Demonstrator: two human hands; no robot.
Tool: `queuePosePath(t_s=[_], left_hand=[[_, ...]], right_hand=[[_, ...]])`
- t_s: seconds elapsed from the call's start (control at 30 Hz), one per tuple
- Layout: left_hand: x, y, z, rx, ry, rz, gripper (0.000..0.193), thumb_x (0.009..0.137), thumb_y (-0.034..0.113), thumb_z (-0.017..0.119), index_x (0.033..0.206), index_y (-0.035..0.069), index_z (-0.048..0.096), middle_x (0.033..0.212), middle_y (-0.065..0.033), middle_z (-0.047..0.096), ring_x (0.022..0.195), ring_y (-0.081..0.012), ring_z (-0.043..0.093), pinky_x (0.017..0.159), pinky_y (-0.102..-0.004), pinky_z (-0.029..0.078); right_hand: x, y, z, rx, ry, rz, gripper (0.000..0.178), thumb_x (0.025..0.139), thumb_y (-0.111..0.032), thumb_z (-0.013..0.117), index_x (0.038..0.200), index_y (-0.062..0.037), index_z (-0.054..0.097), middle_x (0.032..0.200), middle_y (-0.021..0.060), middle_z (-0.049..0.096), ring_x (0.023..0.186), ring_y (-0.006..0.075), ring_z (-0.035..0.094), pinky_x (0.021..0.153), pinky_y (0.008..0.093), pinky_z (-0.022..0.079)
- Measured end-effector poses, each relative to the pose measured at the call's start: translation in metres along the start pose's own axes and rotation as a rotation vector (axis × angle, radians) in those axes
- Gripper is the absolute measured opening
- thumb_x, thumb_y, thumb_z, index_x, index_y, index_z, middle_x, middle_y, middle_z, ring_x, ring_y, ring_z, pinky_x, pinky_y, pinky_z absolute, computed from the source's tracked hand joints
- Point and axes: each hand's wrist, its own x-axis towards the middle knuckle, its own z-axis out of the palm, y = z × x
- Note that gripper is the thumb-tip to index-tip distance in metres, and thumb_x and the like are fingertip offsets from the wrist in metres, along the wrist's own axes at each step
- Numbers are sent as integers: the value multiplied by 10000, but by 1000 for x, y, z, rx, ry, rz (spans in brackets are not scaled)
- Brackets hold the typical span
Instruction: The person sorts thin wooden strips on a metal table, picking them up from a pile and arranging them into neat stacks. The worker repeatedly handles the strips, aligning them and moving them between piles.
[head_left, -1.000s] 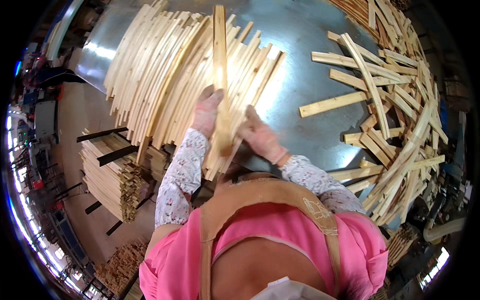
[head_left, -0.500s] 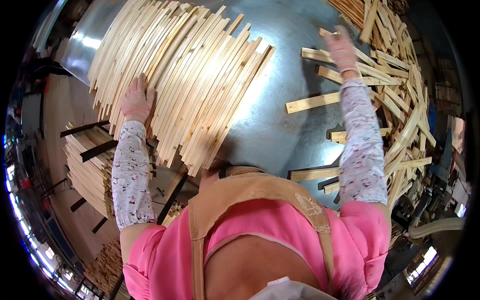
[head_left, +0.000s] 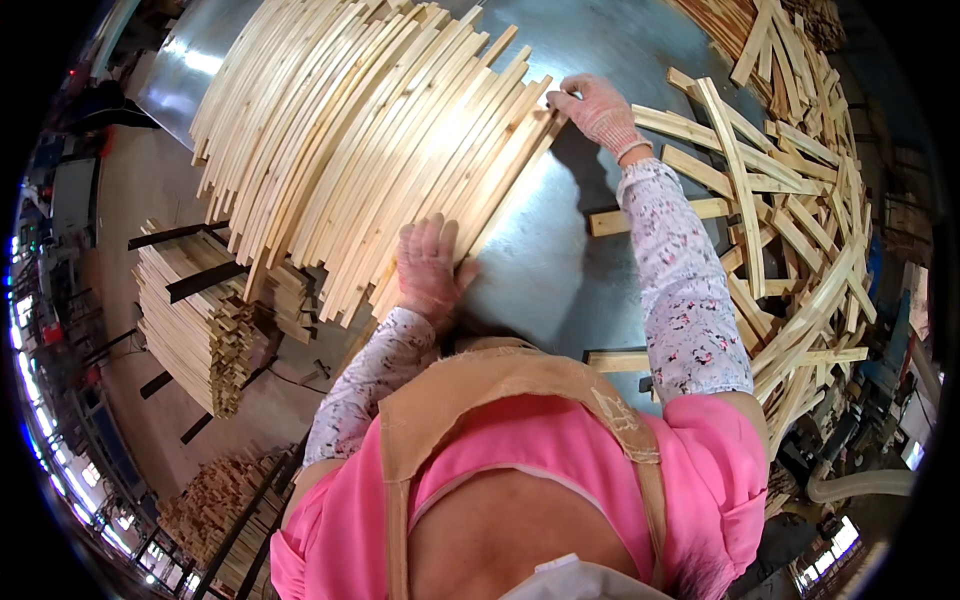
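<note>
Pale wooden strips [head_left: 400,130] lie side by side in a broad row on a metal tabletop [head_left: 540,270]. My left hand [head_left: 430,270], in a thin pinkish glove, rests on the near ends of the strips at the row's right side, fingers stretched out. At the far end of that same side, my gloved right hand [head_left: 597,110] has its fingers and thumb closed around the end of the outermost wooden strip [head_left: 530,155]. Its fingertips partly cover that end. To the right of my right arm is a jumbled heap of loose strips [head_left: 800,240].
A stack of wooden strips [head_left: 185,310] sits on dark metal bars [head_left: 205,283] beside the table at the left. Further bundles of wood [head_left: 225,510] stand at the lower left. Single strips [head_left: 660,215] from the heap stick out over the tabletop.
My right hand has come left from the heap to the row's right edge. My left hand has slid right along the row to its near right ends. One strip now lies across the heap.
</note>
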Motion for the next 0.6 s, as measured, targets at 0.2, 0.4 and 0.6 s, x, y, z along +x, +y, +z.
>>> queuePosePath(t_s=[0.2, 0.4, 0.6], left_hand=[[14, -6, -10, -598, -265, -475, 257, 959, 274, 735, 1124, 77, 733, 1026, -129, 720, 956, -394, 671, 853, -475, 542], [73, -27, -38, -1200, -260, -791, 512, 1004, 281, 728, 1350, -87, 643, 1206, -145, 738, 1081, -214, 675, 973, -326, 530], [88, -37, -51, -1281, -245, -809, 539, 1037, 299, 732, 1411, -76, 628, 1234, -121, 736, 1113, -199, 675, 1006, -332, 531]], right_hand=[[-112, 21, 64, 131, 231, 23, 627, 1021, -374, 650, 1504, 18, 571, 1287, 302, 707, 1045, 387, 734, 940, 426, 588], [-168, -107, 161, 275, -654, 115, 1171, 1021, -629, 577, 1650, 167, -7, 1471, 403, 560, 1310, 451, 652, 1128, 414, 491], [-169, -50, 213, 213, -483, -169, 1105, 1017, -512, 626, 1631, 174, 14, 1185, 339, 674, 988, 314, 753, 860, 416, 590]])
